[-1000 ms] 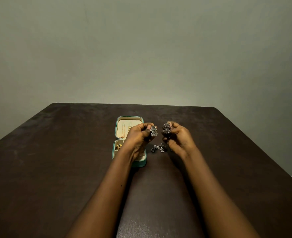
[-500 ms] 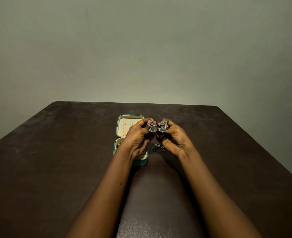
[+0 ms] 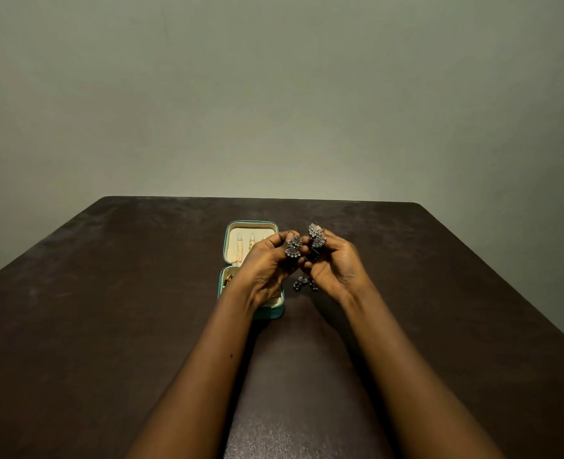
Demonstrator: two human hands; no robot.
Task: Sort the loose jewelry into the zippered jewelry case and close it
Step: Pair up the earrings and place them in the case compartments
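Observation:
A small teal jewelry case [image 3: 231, 227] lies open on the dark table, its cream lid showing hanging gold pieces. My left hand [image 3: 267, 265] hovers over the case's lower half and pinches a dark silver fan-shaped earring [image 3: 293, 246]. My right hand [image 3: 335, 263] pinches a matching silver earring [image 3: 316, 236], held slightly higher. The two hands nearly touch above the table. A small cluster of dark beaded jewelry [image 3: 304, 283] lies on the table between the case and my right wrist. A gold piece [image 3: 229, 278] shows in the case's lower tray.
The dark brown table [image 3: 108, 326] stretches to a far edge against a plain grey-green wall. Its right edge slants down toward the lower right corner of the view.
Both hands came together from apart, bringing the two earrings side by side. The right earring now sits a little higher than the left one.

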